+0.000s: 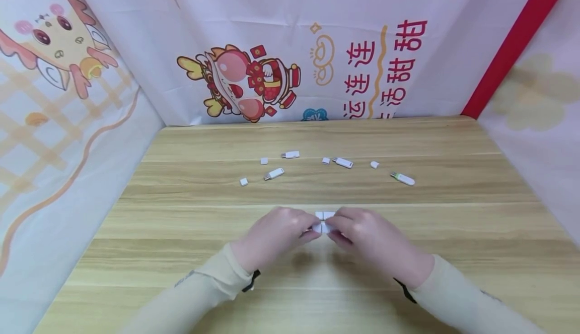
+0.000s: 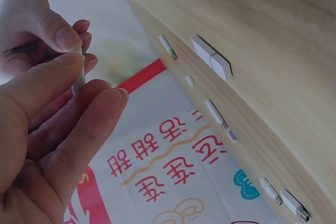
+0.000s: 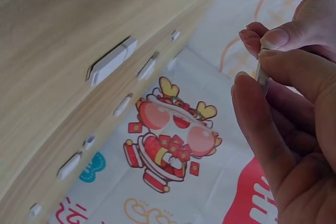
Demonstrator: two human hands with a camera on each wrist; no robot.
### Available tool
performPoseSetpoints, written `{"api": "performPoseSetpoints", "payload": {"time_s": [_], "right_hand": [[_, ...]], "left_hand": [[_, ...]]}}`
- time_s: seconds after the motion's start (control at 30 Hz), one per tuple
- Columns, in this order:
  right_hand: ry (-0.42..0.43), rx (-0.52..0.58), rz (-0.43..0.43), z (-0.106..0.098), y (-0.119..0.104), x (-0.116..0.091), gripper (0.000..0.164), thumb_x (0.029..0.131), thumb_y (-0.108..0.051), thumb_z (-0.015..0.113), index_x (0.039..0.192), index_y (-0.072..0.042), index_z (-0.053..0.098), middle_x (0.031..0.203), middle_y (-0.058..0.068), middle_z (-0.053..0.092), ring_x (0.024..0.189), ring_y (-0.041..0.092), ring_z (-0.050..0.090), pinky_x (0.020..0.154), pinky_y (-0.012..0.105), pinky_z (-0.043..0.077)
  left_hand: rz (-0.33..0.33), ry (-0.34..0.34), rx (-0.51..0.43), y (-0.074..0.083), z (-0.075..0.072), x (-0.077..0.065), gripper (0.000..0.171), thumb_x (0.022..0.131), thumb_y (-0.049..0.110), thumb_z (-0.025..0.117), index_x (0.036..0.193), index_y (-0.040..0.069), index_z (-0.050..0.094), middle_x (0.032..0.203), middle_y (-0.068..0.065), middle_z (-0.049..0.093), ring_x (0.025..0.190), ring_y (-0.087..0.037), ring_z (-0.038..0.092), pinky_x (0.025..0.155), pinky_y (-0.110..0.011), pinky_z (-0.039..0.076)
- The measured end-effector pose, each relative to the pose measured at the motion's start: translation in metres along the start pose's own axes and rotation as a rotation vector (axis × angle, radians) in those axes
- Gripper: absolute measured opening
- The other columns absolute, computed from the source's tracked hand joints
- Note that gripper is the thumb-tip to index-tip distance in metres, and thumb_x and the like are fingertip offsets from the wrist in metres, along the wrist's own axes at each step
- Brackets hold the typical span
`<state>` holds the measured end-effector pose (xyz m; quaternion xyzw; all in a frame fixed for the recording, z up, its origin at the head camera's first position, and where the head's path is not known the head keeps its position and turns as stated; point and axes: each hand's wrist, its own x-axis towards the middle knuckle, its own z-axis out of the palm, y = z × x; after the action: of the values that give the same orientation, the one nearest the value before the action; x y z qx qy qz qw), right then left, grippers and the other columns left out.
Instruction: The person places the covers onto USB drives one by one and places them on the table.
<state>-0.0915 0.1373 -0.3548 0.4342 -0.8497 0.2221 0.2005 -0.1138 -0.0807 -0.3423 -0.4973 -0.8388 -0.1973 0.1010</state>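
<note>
Both hands pinch a small white USB stick (image 1: pixel 324 228) between thumb and fingers, low over the front middle of the table. My left hand (image 1: pixel 278 230) grips its left end and my right hand (image 1: pixel 373 236) its right end; a seam shows between them. The fingers hide most of it. Just behind the hands, a capped white USB stick (image 2: pixel 211 57) lies on the table. In the left wrist view the held stick (image 2: pixel 79 80) shows as a thin edge between the fingertips.
Farther back on the wooden table (image 1: pixel 181 223) lie several uncapped USB sticks, including a white one (image 1: pixel 343 162) and one with a green band (image 1: pixel 403 179). Loose caps lie beside them, such as a square one (image 1: pixel 243 182) and a rounded one (image 1: pixel 374 164). A printed cloth (image 1: pixel 281 21) stands behind.
</note>
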Motion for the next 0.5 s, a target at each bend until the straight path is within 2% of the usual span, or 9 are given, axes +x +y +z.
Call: {"api": "performPoseSetpoints", "payload": {"time_s": [0.1,0.27,0.5], "right_hand": [[-0.042,0.02,0.046,0.0,0.011,0.006,0.016,0.077,0.002,0.082,0.089,-0.002,0.073,0.079,0.0,0.064,0.067,0.006,0.059,0.061,0.017,0.053],[-0.106,0.032,0.111,0.0,0.029,0.016,0.013,0.081,-0.004,0.081,0.093,-0.004,0.074,0.08,-0.001,0.065,0.069,0.005,0.058,0.061,0.017,0.052],[-0.181,0.086,0.198,0.005,0.055,0.025,0.012,0.084,-0.006,0.079,0.095,-0.003,0.075,0.085,0.002,0.067,0.073,0.008,0.062,0.062,0.017,0.052]], "left_hand": [[-0.058,-0.059,-0.045,-0.008,-0.003,0.009,0.01,0.091,0.014,0.073,0.097,0.006,0.074,0.084,0.0,0.073,0.069,-0.004,0.061,0.064,-0.012,0.051],[-0.114,-0.131,-0.047,-0.023,-0.003,0.026,0.012,0.091,0.015,0.073,0.1,0.006,0.074,0.086,-0.001,0.073,0.07,-0.005,0.062,0.065,-0.013,0.051],[-0.167,-0.199,-0.03,-0.047,0.009,0.047,0.009,0.089,0.013,0.075,0.096,0.007,0.075,0.085,-0.001,0.072,0.07,-0.006,0.063,0.065,-0.015,0.05]]}}
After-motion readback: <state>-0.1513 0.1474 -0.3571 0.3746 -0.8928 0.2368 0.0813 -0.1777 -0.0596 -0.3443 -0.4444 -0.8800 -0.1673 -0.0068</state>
